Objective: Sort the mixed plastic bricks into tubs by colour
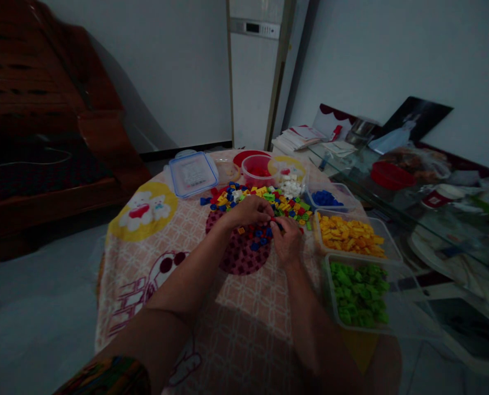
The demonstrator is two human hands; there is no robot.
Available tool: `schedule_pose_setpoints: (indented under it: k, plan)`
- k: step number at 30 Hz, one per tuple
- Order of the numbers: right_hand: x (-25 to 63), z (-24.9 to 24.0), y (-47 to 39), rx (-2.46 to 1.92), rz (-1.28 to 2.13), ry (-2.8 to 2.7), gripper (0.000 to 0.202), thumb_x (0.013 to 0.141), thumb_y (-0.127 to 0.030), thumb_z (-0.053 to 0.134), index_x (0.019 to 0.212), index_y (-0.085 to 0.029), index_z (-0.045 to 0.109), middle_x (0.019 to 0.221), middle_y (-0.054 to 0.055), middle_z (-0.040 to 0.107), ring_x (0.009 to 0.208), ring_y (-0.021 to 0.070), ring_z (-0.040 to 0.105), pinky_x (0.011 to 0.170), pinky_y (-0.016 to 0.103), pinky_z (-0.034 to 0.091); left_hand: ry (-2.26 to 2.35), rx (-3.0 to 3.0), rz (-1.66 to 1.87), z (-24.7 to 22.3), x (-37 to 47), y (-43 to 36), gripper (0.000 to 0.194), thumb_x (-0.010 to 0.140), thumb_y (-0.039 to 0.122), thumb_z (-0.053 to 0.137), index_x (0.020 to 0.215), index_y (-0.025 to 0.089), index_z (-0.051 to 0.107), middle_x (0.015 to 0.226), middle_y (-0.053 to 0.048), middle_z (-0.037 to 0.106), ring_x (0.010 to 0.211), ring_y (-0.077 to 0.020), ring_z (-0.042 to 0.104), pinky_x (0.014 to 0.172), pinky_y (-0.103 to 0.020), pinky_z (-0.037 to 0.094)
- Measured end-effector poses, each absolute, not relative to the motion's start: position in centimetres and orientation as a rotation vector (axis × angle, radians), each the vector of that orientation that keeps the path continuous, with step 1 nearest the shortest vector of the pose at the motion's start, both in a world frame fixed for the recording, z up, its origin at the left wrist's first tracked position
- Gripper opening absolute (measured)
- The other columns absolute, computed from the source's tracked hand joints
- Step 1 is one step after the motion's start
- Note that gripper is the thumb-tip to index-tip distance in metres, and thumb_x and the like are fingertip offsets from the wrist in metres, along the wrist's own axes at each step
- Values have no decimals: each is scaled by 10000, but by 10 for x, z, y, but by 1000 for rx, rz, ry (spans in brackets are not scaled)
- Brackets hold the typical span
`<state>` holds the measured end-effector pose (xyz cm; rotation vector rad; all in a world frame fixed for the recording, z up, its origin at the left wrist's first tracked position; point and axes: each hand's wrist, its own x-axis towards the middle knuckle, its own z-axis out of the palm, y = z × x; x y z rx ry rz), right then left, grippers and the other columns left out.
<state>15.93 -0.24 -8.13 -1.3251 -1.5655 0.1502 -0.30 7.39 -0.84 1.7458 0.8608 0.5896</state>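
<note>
My left hand [253,210] and my right hand [286,238] meet over the near side of a heap of mixed toy bricks [283,201]. The fingers of both are closed in a pinch on a small red toy brick [273,219], mostly hidden by the fingertips. Something dark blue shows beside it, but I cannot tell whether it is joined on. Below the hands lie several loose blue bricks [262,237] and a yellow-orange brick [241,231], on a dark red round patch of the cloth [244,260].
Right of the heap stand clear boxes of blue bricks [327,198], yellow bricks [349,236] and green bricks [358,293]. Behind it are a pink tub [256,178], white bricks [291,186] and a blue-rimmed lid [194,174]. A cluttered glass table [392,203] adjoins at right.
</note>
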Motion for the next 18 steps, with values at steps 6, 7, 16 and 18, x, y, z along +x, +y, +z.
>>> schedule_pose_setpoints:
  k: [6, 7, 16, 18]
  plan:
    - [160, -78, -4, -1326, 175, -1550, 230, 965, -357, 546, 862, -233, 710, 918, 81, 759, 918, 241, 654, 878, 389, 510, 834, 1753, 562, -9, -1, 72, 116, 700, 170, 710, 798, 142, 766, 623, 11, 708, 556, -113, 638, 553, -186, 496]
    - [160, -78, -5, -1323, 179, -1554, 232, 969, -358, 544, 853, -235, 703, 907, 76, 753, 911, 238, 650, 872, 383, 506, 831, 1764, 560, -8, -1, 71, 113, 705, 163, 700, 796, 142, 763, 632, 9, 712, 562, -111, 639, 560, -185, 495]
    - [157, -81, -2, -1272, 176, -1560, 218, 958, -331, 553, 787, -242, 656, 895, 69, 744, 899, 234, 647, 896, 380, 490, 881, 1794, 480, -11, -3, 74, 139, 728, 134, 641, 829, 155, 735, 634, 9, 711, 599, -139, 675, 585, -207, 510]
    - [157, -81, -2, -1279, 182, -1550, 212, 949, -325, 558, 783, -240, 659, 875, 67, 739, 883, 233, 645, 874, 373, 492, 871, 1795, 491, -12, -3, 75, 124, 735, 129, 643, 821, 156, 728, 631, 15, 708, 592, -130, 672, 583, -199, 508]
